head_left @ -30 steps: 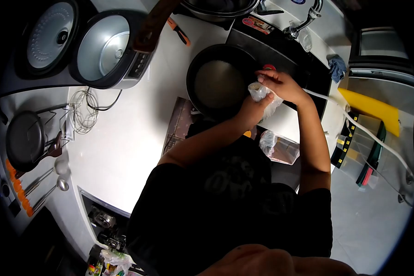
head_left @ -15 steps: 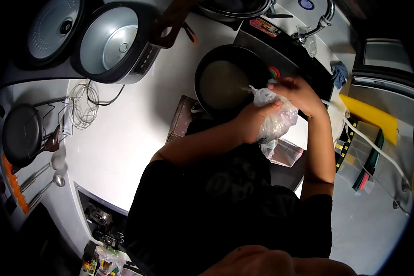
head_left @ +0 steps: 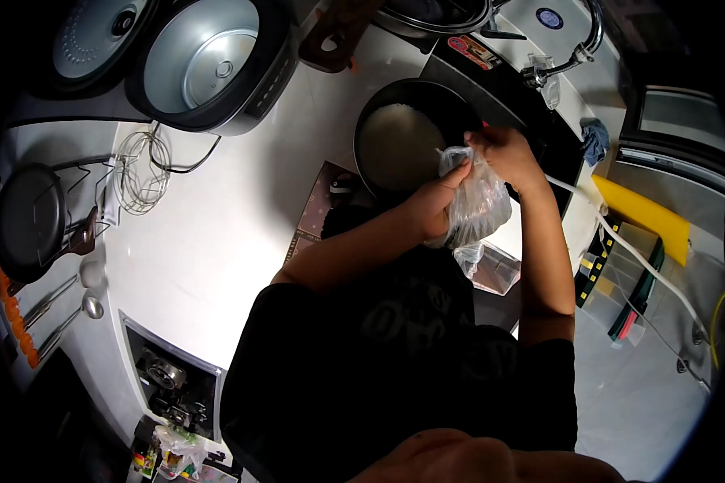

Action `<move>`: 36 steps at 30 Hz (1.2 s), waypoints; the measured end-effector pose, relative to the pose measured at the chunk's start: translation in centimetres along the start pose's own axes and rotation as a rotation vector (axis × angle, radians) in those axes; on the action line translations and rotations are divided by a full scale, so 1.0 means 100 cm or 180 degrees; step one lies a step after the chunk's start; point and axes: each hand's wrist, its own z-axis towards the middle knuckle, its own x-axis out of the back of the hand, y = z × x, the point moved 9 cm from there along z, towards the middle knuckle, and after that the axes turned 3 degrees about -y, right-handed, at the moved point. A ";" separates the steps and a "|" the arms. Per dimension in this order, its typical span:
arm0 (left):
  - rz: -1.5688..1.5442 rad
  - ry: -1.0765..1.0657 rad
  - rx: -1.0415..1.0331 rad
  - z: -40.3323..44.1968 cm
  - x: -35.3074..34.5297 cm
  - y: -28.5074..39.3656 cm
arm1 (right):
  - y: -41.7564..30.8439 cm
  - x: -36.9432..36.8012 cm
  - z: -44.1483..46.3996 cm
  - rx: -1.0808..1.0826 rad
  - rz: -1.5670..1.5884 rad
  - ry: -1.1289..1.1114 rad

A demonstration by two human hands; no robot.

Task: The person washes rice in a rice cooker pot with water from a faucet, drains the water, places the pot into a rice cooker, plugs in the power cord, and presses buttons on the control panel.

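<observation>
Both of my hands are closed on a clear plastic bag [head_left: 482, 211], bunched at its top. My left hand [head_left: 441, 205] grips the bag's left side, thumb on top. My right hand [head_left: 503, 157] pinches the gathered neck at the upper right. Some pale contents show through the plastic, but I cannot make out what they are. Just beyond the hands stands a dark round pot [head_left: 361, 157], partly covered by my left forearm. Inside it lies a pale layer of rice [head_left: 403, 145], higher toward the far side.
An open rice cooker [head_left: 250, 105] stands at the far left, with a wooden board [head_left: 330, 52] beside it. Coiled wire [head_left: 143, 173] and a frying pan [head_left: 31, 221] are at left. A clear plastic box [head_left: 495, 270] lies below the bag. The faucet [head_left: 572, 58] is far right.
My hands still hold the bag; it now hangs smoother and more stretched, its neck gathered closer between them. The view has shifted slightly, and the rice surface shows a brighter far edge.
</observation>
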 end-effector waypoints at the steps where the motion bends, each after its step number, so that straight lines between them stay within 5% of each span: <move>1: 0.0046 0.0012 -0.0008 0.000 0.001 0.002 | -0.005 0.003 -0.001 0.0044 -0.0139 0.0045; 5: 0.0257 0.0012 -0.0056 0.003 0.009 0.008 | -0.002 -0.002 0.000 0.0234 0.0059 -0.0046; 8: 0.0296 -0.0078 -0.0013 0.003 0.008 0.012 | 0.003 0.000 -0.008 -0.0417 0.1003 -0.0351; 11: 0.0235 -0.0140 -0.0023 0.001 0.002 0.016 | 0.013 -0.001 0.007 0.0261 0.0518 -0.0038; 23: 0.0207 0.0065 0.0170 0.014 0.029 0.006 | -0.012 0.003 -0.003 -0.0059 -0.0775 0.0738; 33: 0.0427 0.0433 0.0063 0.013 0.031 0.017 | 0.014 -0.006 0.002 0.0144 0.0251 0.0468; 36: 0.1370 0.0620 -0.0535 0.005 0.028 0.034 | 0.030 -0.015 0.007 0.0236 0.0510 0.0361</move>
